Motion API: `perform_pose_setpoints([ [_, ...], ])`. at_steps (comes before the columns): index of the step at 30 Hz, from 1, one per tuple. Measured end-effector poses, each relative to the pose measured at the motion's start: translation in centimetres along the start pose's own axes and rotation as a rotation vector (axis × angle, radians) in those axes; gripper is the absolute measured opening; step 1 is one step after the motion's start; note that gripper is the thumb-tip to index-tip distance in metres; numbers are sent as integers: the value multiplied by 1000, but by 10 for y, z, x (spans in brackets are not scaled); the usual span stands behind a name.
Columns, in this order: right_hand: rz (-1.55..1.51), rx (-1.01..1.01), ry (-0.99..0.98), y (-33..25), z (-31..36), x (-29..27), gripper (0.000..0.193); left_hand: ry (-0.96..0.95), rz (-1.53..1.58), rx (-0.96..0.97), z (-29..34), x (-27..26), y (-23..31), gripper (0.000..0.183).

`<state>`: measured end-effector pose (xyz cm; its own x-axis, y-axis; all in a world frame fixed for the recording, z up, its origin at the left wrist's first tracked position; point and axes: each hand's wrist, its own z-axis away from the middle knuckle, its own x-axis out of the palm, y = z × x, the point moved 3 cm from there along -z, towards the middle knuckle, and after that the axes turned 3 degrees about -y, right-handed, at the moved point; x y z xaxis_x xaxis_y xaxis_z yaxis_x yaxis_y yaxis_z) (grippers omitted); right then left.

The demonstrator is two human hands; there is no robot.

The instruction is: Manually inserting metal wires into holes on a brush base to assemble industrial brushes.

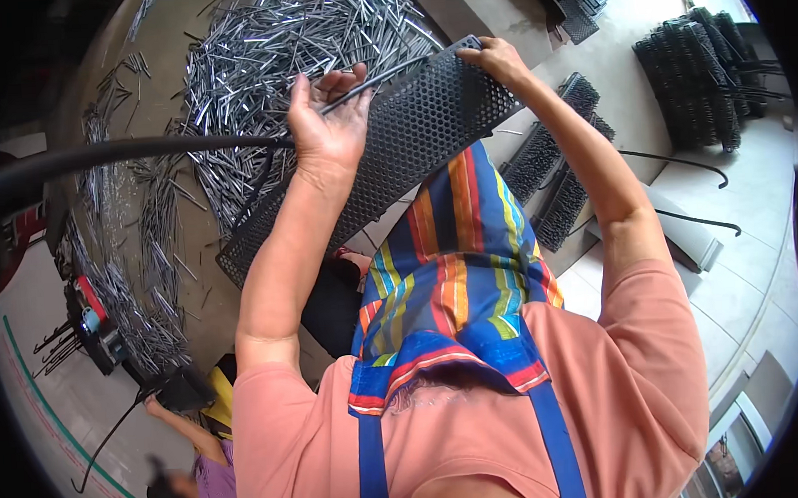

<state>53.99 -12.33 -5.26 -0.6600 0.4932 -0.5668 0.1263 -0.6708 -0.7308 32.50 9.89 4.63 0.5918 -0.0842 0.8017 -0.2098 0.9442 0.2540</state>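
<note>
A long black panel [394, 129], perforated with rows of round holes, slants across in front of me. Its far right end is gripped by my right hand [498, 62], with fingers curled over the corner. Above the panel's middle, my left hand [333, 118] has its palm turned up and its thumb apart. A thin grey metal rod [391, 75] lies across the palm and fingers of that hand and runs toward the panel's far end. The panel's lower left end passes behind my left forearm. Below the panel is my striped apron [455, 211].
Loose metal rods [266, 54] form a big heap beyond the panel. A dark curved bar [137, 154] reaches in from the left. Black perforated panels [546, 145] and dark racks [694, 80] stand at right, near long hooks [696, 218]. Another person [208, 462] works at lower left.
</note>
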Motion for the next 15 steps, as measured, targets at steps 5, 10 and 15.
perform_pose_setpoints([
  [5,376,48,209,-38,34,6,58,-41,-131,0,1,-12,12,37],
  [10,-89,-154,608,11,99,0,37,-243,-671,126,92,-47,-12,41],
  [15,-97,270,293,251,202,106,44,-376,-818,-172,147,-163,-39,32],
])
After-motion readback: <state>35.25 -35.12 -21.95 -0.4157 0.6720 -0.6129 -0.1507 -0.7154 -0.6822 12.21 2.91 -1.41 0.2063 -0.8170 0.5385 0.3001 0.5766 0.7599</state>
